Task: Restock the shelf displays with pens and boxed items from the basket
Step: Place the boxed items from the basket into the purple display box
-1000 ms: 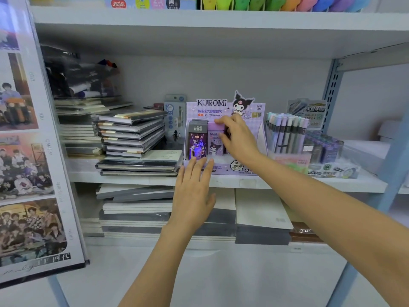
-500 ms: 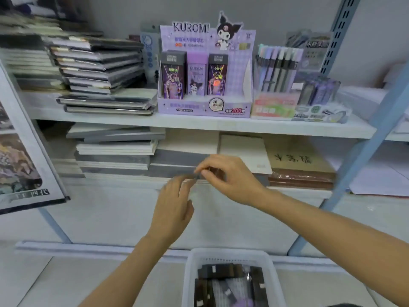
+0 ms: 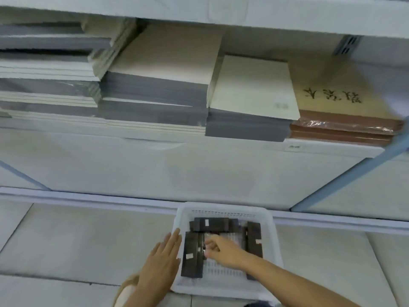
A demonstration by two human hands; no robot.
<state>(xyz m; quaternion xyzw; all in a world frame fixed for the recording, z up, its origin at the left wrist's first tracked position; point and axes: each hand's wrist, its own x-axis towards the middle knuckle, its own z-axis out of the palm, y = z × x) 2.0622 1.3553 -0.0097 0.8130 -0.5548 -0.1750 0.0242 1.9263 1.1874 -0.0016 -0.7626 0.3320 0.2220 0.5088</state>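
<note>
A white plastic basket point(image 3: 223, 207) stands on the floor below the shelf. Several dark slim boxes lie in it: one long box point(image 3: 190, 255) along its left side, one point(image 3: 211, 224) across the far end, one point(image 3: 254, 238) on the right. My right hand point(image 3: 223, 251) reaches into the basket, its fingers and thumb curled on the right edge of the long dark box. Flat with straight fingers, my left hand point(image 3: 161, 260) lies against the basket's left rim. The display shelf with the pens is out of view.
Stacks of grey and cream notebooks point(image 3: 155, 91) fill the low shelf above the basket, with a brown wrapped stack point(image 3: 340, 129) at the right. A blue shelf brace point(image 3: 354, 173) slants down at the right. Pale floor tiles point(image 3: 77, 240) surround the basket.
The view has dropped from the purple display shelf to the floor basket. Both hands came down from the shelf; my right hand went into the basket and my left hand to its rim.
</note>
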